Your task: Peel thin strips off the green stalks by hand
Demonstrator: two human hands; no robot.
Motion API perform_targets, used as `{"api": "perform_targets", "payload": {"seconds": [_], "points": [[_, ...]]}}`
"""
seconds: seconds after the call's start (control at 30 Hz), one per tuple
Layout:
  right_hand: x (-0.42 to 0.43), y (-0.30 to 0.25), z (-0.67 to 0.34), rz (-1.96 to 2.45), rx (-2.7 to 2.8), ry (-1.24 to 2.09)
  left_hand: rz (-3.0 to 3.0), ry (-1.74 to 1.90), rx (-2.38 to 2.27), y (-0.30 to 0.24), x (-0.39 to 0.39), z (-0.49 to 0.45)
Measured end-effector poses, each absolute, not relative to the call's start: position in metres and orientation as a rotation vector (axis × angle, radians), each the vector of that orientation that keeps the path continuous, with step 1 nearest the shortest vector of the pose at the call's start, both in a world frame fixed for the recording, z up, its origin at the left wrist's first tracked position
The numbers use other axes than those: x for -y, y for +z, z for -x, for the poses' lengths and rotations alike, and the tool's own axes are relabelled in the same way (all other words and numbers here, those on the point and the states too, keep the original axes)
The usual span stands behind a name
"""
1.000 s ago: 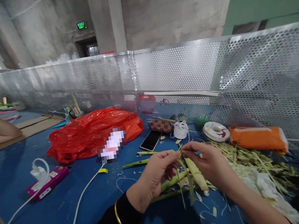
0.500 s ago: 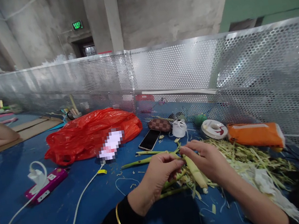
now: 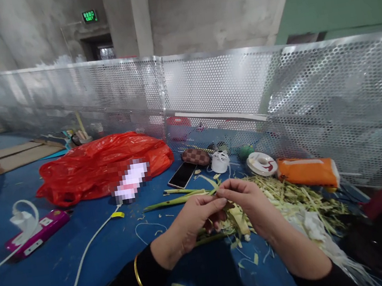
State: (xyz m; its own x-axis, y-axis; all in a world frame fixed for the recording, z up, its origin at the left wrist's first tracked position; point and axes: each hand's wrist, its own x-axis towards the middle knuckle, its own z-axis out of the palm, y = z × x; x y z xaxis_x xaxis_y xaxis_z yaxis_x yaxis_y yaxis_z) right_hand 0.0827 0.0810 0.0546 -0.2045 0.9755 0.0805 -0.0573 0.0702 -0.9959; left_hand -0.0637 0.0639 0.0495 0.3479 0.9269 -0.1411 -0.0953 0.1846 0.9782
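Observation:
In the middle of the blue table, my left hand (image 3: 202, 213) and my right hand (image 3: 246, 202) meet fingertip to fingertip. Both pinch a thin green plant strip (image 3: 213, 184), whose free end sticks up past the fingers. Part of it is hidden behind my fingertips. Beneath my hands a thick pale-green stalk (image 3: 240, 222) rests among peelings. Longer green stalks (image 3: 171, 202) lie to the left of my left hand, partly covered by it. A heap of shredded plant strips (image 3: 294, 201) spreads beyond my right forearm.
A red plastic bag (image 3: 102, 159), a lit phone (image 3: 132, 180) on a cable, a purple power strip (image 3: 41, 232), a dark phone (image 3: 182, 175), a checkered case (image 3: 195, 156), a white spool (image 3: 261, 164) and an orange pack (image 3: 307, 173) surround my hands. A perforated metal screen (image 3: 210, 82) stands behind.
My hands have drawn together at the fingertips, and a green strip now rises between them. My right hand has come off the thick pale stalk. The view has shifted slightly right and down.

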Motion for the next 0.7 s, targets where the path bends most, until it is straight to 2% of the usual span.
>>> {"api": "perform_targets", "payload": {"seconds": [0.2, 0.4, 0.7], "points": [[-0.078, 0.053, -0.081, 0.945, 1.265, 1.41, -1.153, 0.899, -0.963, 0.045, -0.066, 0.065], [-0.077, 0.052, -0.073, 1.019, 1.261, 1.269, -1.197, 0.808, -0.964, 0.045, -0.067, 0.066], [-0.085, 0.072, -0.103, 1.064, 1.792, 1.14, -0.954, 0.99, -0.946, 0.046, -0.071, 0.069]]}}
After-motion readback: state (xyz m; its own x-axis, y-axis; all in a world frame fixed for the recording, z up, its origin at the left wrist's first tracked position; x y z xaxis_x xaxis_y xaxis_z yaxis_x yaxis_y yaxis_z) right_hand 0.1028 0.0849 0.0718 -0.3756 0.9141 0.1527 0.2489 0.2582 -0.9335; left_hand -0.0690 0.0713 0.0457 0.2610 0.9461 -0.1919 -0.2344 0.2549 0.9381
